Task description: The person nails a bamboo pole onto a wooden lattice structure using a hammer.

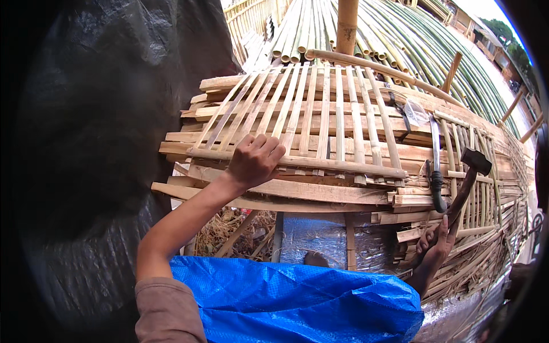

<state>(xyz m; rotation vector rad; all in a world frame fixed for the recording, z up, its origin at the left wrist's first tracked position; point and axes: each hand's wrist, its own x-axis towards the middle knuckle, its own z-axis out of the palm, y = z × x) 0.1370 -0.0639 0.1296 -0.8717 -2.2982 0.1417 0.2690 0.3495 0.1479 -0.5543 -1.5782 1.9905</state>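
While a black plastic sheet fills the whole left side, the far middle is taken by a great bank of long green bamboo poles running away from the viewer, with one thick tan upright post standing before them. Nearer lies a stack of split bamboo planks, pale yellow and rough at the ends, stretching off to the right. On top of that stack rests the bamboo lattice panel: thin pale slats set side by side, fanning slightly toward the far edge, crossed near its near edge by a single rail and bounded at the far side by a round bamboo pole. At the near bottom a bright blue tarpaulin bulges up, with silvery foil sheeting behind it and dry straw to its left.

The left hand reaches forward on a bare forearm, fingers curled down over the near rail at the panel's left end, gripping it. The right hand, low at the right, is wrapped around the wooden handle of a hammer, whose dark head is raised above the planks. Just left of the hammer, a long knife with a dark hooked handle lies on the stack, blade pointing far.
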